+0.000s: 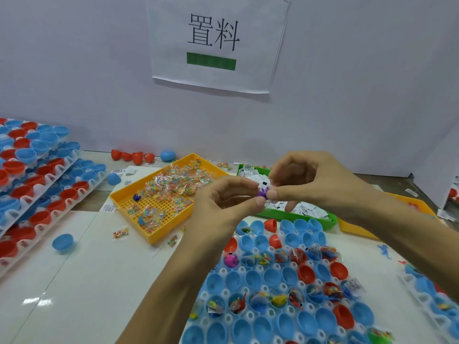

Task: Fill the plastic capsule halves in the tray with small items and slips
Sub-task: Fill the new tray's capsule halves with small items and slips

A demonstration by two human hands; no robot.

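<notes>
Right now both hands meet above the far edge of the tray (224, 292): the left hand (223, 204) and the right hand (305, 180) each pinch a small purple toy (263, 192) between thumb and fingertips, held in the air over the green bin (298, 216) of slips (308, 209). It looks like the toy is being readied or pulled apart before it goes into a cup; that is a guess.

How far along? Partway, by my reading. In the near tray the capsule halves (273, 278), blue with a few red, sit open side up. One row toward the far side holds packets and toys, and a second row nearer the camera is filled too. Between and below those rows many cups sit bare, and the farthest cups near the green bin look empty as well. So plenty is left. A second tray (422, 294) pokes in at the right edge, some cups filled.

Supplies: a yellow bin (124, 201) on the left of centre holds clear bead packets (178, 182), with a few packets spilled on the table (74, 281). Another yellow bin (357, 228) sits partly hidden behind the right arm.

Over on the far left, stacked trays (37, 182) of red and blue halves wait. Loose halves lie about: one blue on the near left (63, 241), several red (131, 156) by the wall.

The table is white and glossy, catching overhead light. Behind it stands a plain white wall (74, 70) with a paper sign (213, 43) bearing two black characters and a green bar.
</notes>
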